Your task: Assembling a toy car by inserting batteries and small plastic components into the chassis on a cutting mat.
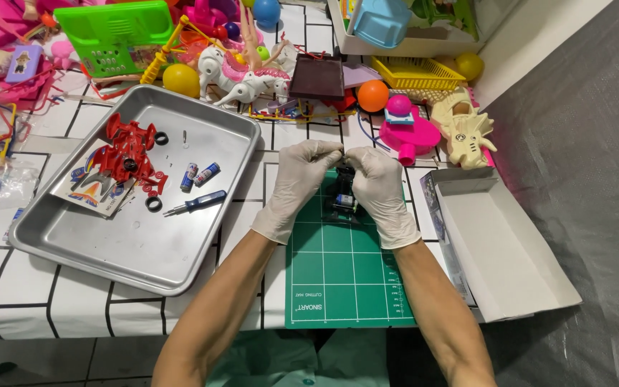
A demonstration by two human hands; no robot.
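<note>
Gloved hands worked a small dark chassis over the green mat.

The table [51,301], covered in a white cloth with black grid lines, carried a metal tray [109,251] on the left, an open white box [499,244] on the right and a heap of bright plastic toys [252,64] along the far edge. The mat [338,272] lay between tray and box. Both hands wore pale gloves: the left hand [296,183] and right hand [381,192] met fingertip to fingertip, pinching a small part just above the chassis [343,197], which sat at the mat's far end between the palms. What the part was could not be told. In the tray lay a red car body [129,152], a sticker sheet [98,192], a screwdriver [196,203], two batteries [199,175] and loose black tyres [154,204].
</note>
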